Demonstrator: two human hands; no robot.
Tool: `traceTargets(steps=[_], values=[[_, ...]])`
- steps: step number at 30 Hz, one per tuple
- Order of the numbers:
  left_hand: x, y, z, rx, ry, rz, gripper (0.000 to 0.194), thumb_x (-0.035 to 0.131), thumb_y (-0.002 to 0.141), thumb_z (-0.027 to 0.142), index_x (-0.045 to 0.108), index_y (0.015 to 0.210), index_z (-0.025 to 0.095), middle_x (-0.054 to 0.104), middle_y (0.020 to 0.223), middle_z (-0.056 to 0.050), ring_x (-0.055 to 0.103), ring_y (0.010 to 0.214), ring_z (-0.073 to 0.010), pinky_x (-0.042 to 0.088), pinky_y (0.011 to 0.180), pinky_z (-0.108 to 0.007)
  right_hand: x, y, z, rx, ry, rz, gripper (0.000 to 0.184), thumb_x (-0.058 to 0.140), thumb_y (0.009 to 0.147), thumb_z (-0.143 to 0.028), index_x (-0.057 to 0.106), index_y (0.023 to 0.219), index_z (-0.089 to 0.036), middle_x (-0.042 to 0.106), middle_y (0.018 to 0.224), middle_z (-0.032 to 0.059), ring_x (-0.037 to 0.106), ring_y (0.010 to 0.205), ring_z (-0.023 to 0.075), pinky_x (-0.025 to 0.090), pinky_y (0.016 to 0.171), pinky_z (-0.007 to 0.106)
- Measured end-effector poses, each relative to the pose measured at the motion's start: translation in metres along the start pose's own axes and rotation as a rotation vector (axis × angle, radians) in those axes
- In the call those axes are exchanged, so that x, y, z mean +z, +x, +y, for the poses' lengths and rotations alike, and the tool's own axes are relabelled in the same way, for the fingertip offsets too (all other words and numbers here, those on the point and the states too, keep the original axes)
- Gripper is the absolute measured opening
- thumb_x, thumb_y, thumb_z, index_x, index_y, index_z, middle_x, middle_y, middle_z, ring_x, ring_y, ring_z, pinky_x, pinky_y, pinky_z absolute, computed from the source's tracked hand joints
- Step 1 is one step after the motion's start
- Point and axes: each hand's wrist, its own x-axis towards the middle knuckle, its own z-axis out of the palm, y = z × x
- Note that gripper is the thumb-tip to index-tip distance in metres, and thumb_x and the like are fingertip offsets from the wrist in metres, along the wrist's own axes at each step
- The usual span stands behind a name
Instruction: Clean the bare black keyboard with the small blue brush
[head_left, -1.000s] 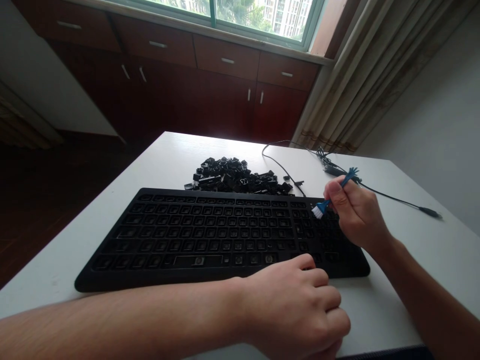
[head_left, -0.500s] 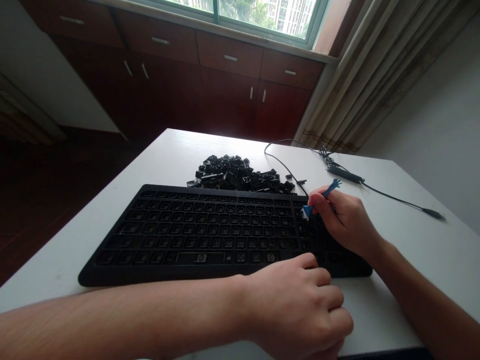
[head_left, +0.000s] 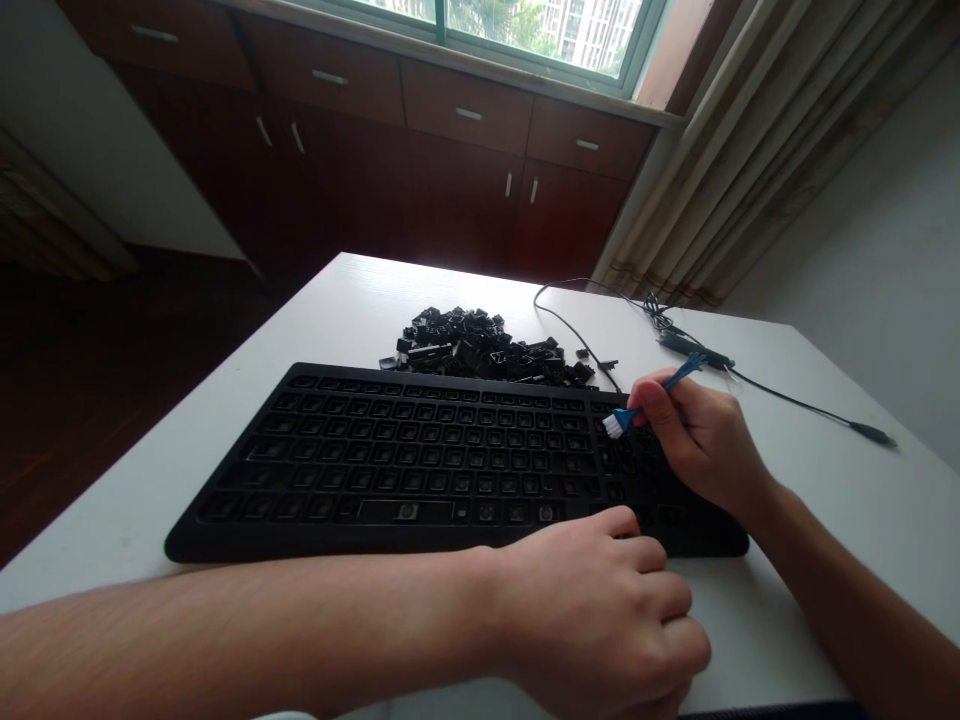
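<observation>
A black keyboard (head_left: 420, 455) with its keycaps off lies across the white table. My right hand (head_left: 701, 430) pinches a small blue brush (head_left: 634, 412) over the keyboard's right part, its white bristles pointing down-left at the key wells. Bent fingers close my left hand (head_left: 611, 610), which rests at the keyboard's front edge; its palm and fingertips are hidden, so whether it holds anything cannot be seen. Behind the keyboard is a heap of loose black keycaps (head_left: 480, 345).
A black cable (head_left: 562, 322) runs from behind the keyboard to a coiled bundle (head_left: 656, 312). Right of it lies a dark stick-shaped tool (head_left: 696, 350) with a cord. The white table (head_left: 300, 320) ends at the left before a dark floor; cabinets and a curtain stand beyond.
The brush has shifted slightly and its bristles now show more fully, spread near the keys. My left hand stays in place. The whole view has shifted a little.
</observation>
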Motion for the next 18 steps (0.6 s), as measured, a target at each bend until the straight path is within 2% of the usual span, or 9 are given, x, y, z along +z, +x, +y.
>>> traceTargets(steps=[9, 18], values=[[0.0008, -0.0004, 0.0000, 0.004, 0.017, 0.003, 0.022, 0.059, 0.095, 0.035, 0.056, 0.080, 0.019, 0.058, 0.075, -0.001, 0.051, 0.067, -0.0184, 0.033, 0.066, -0.036, 0.0011, -0.0011, 0.0021, -0.021, 0.007, -0.062, 0.023, 0.051, 0.102, -0.037, 0.061, 0.088, -0.021, 0.066, 0.076, 0.0027, 0.061, 0.064, 0.0155, 0.048, 0.061, 0.029], [0.0003, -0.0004, 0.0003, 0.003, 0.012, 0.003, 0.021, 0.060, 0.095, 0.032, 0.056, 0.080, 0.018, 0.058, 0.076, -0.001, 0.050, 0.067, -0.0180, 0.033, 0.066, -0.037, -0.0029, 0.0003, -0.0016, -0.025, 0.047, -0.099, 0.027, 0.048, 0.103, -0.034, 0.057, 0.081, -0.020, 0.057, 0.069, 0.0005, 0.052, 0.059, 0.0128, 0.043, 0.058, 0.028]])
